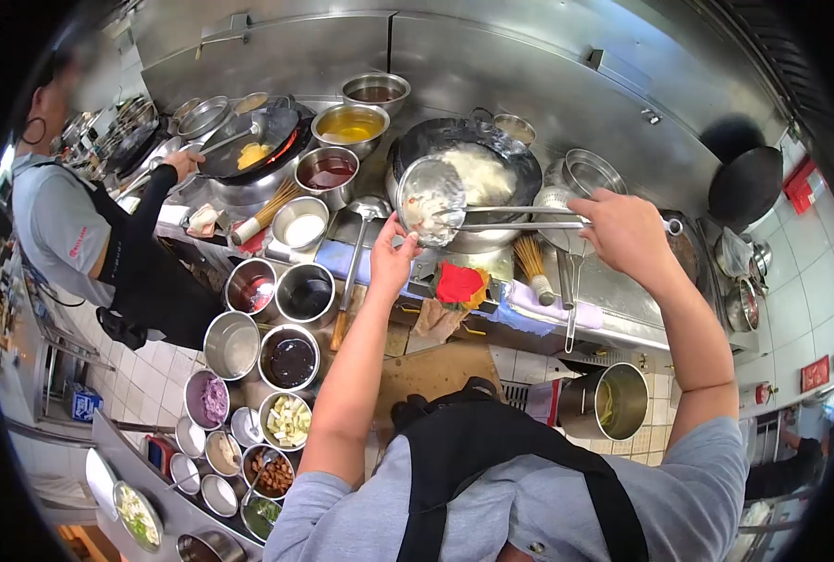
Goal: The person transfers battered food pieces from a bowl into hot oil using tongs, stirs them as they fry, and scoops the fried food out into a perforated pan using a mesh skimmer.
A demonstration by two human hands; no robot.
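Note:
My left hand [395, 255] grips the rim of a metal bowl [409, 181], tilted beside the wok, with pale food pieces [431, 217] inside. In my right hand [627, 229] is a pair of long metal tongs [529, 221], whose tips reach into the bowl. Behind the bowl stands a dark wok [527, 167] with white, foamy-looking contents [480, 176]. A long-handled ladle [349, 281] leans by my left forearm. Below the tongs lie a red cloth [460, 284] and a bamboo brush [532, 267].
A co-worker [70, 225] holds a ladle over another wok [290, 126] at the left. Metal pots of liquid, including one of yellow oil [349, 124], stand between the woks. Several ingredient containers [287, 420] line my lower left; a large pot [604, 401] stands lower right.

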